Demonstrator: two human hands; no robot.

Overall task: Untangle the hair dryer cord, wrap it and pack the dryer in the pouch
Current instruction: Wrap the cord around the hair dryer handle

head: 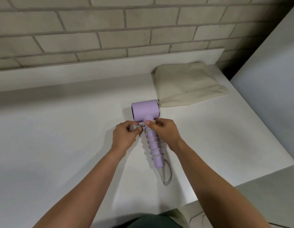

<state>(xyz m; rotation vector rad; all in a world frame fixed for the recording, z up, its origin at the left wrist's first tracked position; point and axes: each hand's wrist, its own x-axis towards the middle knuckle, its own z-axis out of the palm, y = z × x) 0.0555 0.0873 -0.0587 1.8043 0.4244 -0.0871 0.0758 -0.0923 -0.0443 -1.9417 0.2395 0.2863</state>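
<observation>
A lilac hair dryer (145, 111) lies on the white table (60, 129), its barrel toward the wall and its handle pointing at me. The pale grey cord (153, 146) coils several times around the handle, and a loop of it trails off the handle's end. My left hand (125, 137) pinches the cord's end, probably the plug, just left of the top of the handle. My right hand (164, 130) grips the top of the handle, thumb pressed on the cord there. A cream fabric pouch (185, 84) lies flat behind and to the right of the dryer.
A grey brick wall (110, 30) runs behind the table. A tall white panel (271, 79) stands at the right. The table's right edge (266, 171) drops off near the cord loop.
</observation>
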